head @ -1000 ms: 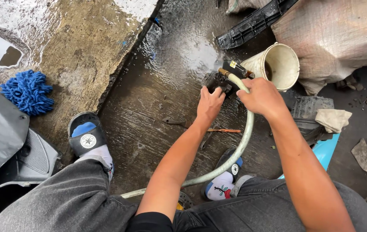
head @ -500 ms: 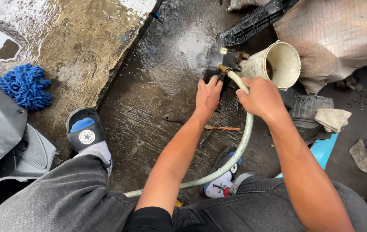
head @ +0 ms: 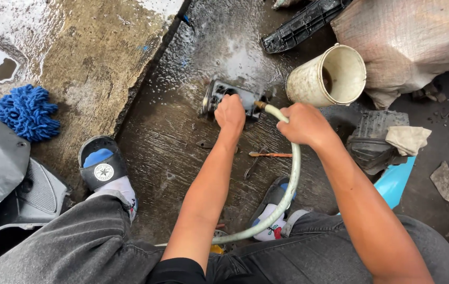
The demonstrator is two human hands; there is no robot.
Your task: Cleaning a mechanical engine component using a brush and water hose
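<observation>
My left hand (head: pixel 230 112) grips a dark metal engine part (head: pixel 216 95) that lies on the wet ground. My right hand (head: pixel 304 123) is closed around a pale green hose (head: pixel 290 185) near its nozzle end, which points at the part. The hose curves back down between my legs. Water spreads over the dark ground around the part.
A dirty cream bucket (head: pixel 330 77) lies tilted right of the part, against a tan sack (head: pixel 412 38). A black plastic panel (head: pixel 300 23) lies at the top. A blue wash mitt (head: pixel 26 111) sits left, small tools (head: pixel 269 154) lie under my arms, my sandalled feet (head: pixel 104 171) below.
The view has shifted so the part and bucket sit lower in frame. My left hand has turned the metal part, and more of its left side shows now.
</observation>
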